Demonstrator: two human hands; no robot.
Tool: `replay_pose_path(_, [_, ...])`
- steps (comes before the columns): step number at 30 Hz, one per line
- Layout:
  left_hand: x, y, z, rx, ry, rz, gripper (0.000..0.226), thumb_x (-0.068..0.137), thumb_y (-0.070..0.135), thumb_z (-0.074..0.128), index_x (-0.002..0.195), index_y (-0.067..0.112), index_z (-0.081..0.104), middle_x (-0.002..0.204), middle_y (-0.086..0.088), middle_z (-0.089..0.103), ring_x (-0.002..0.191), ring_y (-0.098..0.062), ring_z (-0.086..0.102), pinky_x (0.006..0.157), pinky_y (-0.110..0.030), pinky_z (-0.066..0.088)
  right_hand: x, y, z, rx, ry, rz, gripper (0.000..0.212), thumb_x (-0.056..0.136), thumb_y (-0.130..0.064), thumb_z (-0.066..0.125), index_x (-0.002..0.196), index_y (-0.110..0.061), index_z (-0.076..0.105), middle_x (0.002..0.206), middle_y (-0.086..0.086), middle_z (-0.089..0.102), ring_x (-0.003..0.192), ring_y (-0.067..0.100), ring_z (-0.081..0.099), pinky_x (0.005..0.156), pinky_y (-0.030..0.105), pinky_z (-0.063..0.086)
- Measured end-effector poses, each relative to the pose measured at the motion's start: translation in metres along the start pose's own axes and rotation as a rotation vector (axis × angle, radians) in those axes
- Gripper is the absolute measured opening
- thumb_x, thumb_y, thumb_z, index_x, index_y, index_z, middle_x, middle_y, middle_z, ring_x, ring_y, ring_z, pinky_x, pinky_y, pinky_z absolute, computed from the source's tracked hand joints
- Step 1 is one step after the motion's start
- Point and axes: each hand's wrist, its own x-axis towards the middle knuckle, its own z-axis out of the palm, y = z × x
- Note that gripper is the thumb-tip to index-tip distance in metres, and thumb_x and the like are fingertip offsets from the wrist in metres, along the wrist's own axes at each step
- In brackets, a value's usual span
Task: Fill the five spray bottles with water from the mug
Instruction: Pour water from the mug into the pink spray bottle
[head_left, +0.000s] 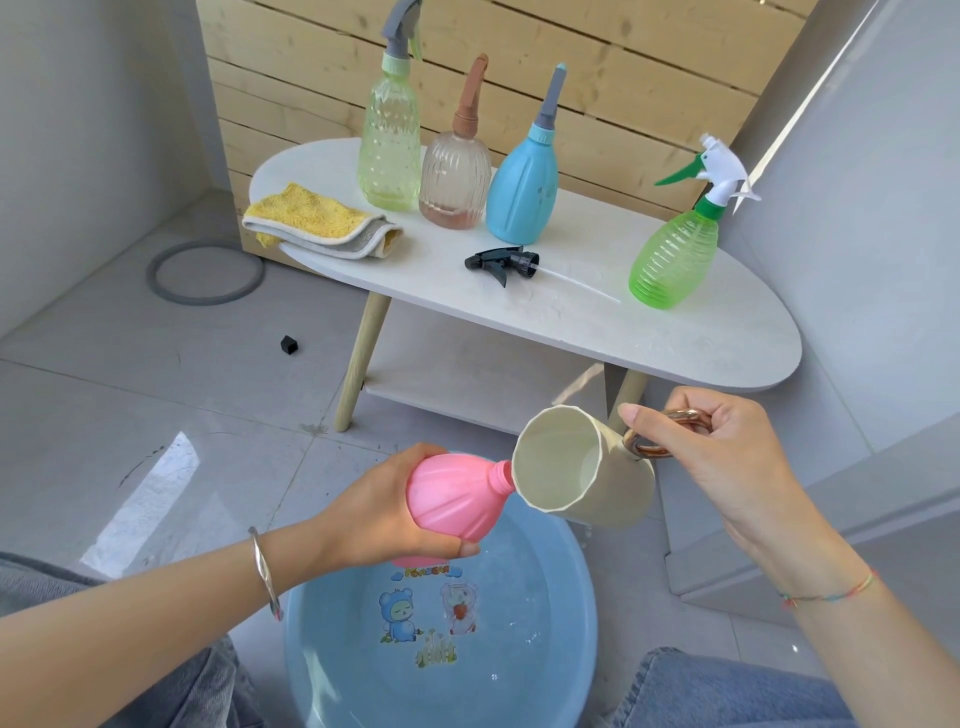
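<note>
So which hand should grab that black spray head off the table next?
Probably the right hand: it only holds the mug, easily set down, while the left hand grips the open pink bottle.

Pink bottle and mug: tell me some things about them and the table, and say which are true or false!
1. The left hand holds the pink bottle over the blue basin. True.
2. The right hand holds the mug by its handle. True.
3. The pink bottle wears its spray head. False: its neck is bare; a black spray head lies on the table.
4. The blue bottle lies on its side. False: it stands upright on the table.
</note>
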Motion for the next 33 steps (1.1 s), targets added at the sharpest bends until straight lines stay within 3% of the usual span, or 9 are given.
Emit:
replay_pose_path(8, [-0.0003, -0.0006, 0.0015, 0.009, -0.005, -0.014, 0.093, 0.04, 0.064, 0.085, 0.122, 0.037, 0.048, 0.109, 0.015, 0.062, 0.094, -0.003, 0.065, 0.074, -0.017, 0.055, 0.0003, 0.001, 0.0003, 0.0, 0.003, -0.006, 0.045, 0.075, -0.02, 0.078, 0.054, -0.001, 0.045, 0.071, 0.037, 0.056, 0.065, 0.02, 0.043, 0.065, 0.031, 0.03])
replay_pose_path(13, [0.0, -0.0008, 0.0024, 0.026, -0.002, -0.017, 0.095, 0.039, 0.068, 0.083, 0.122, 0.038, 0.048, 0.109, 0.016, 0.062, 0.095, -0.005, 0.065, 0.081, -0.025, 0.057, 0.0002, 0.0021, 0.0011, -0.008, -0.004, -0.008, 0.044, 0.075, -0.022, 0.078, 0.055, 0.0, 0.046, 0.07, 0.035, 0.057, 0.065, 0.02, 0.046, 0.067, 0.03, 0.032])
replay_pose_path(21, [-0.0005, -0.0018, 0.0033, 0.024, 0.003, -0.015, 0.091, 0.039, 0.068, 0.083, 0.118, 0.04, 0.049, 0.106, 0.016, 0.064, 0.094, -0.005, 0.065, 0.082, -0.029, 0.057, 0.0006, -0.0024, 0.0026, -0.023, -0.017, -0.03, 0.044, 0.076, -0.019, 0.078, 0.043, -0.017, 0.049, 0.066, 0.027, 0.063, 0.065, 0.02, 0.049, 0.065, 0.03, 0.034])
replay_pose_path(28, [-0.0016, -0.0034, 0.0043, 0.028, 0.001, -0.015, 0.092, 0.039, 0.068, 0.083, 0.119, 0.04, 0.048, 0.108, 0.015, 0.063, 0.096, -0.006, 0.064, 0.082, -0.029, 0.057, 0.0009, -0.0017, 0.0035, -0.037, -0.011, -0.047, 0.044, 0.075, -0.021, 0.078, 0.046, -0.014, 0.047, 0.063, 0.029, 0.058, 0.062, 0.019, 0.047, 0.057, 0.025, 0.034])
replay_pose_path(33, [-0.0029, -0.0061, 0.0079, -0.011, 0.01, -0.028, 0.09, 0.039, 0.064, 0.086, 0.118, 0.041, 0.049, 0.108, 0.015, 0.063, 0.095, -0.007, 0.066, 0.081, -0.03, 0.058, 0.0011, -0.0013, 0.0038, -0.055, -0.025, -0.05, 0.048, 0.071, -0.029, 0.082, 0.051, -0.007, 0.045, 0.069, 0.034, 0.057, 0.064, 0.022, 0.048, 0.065, 0.031, 0.034])
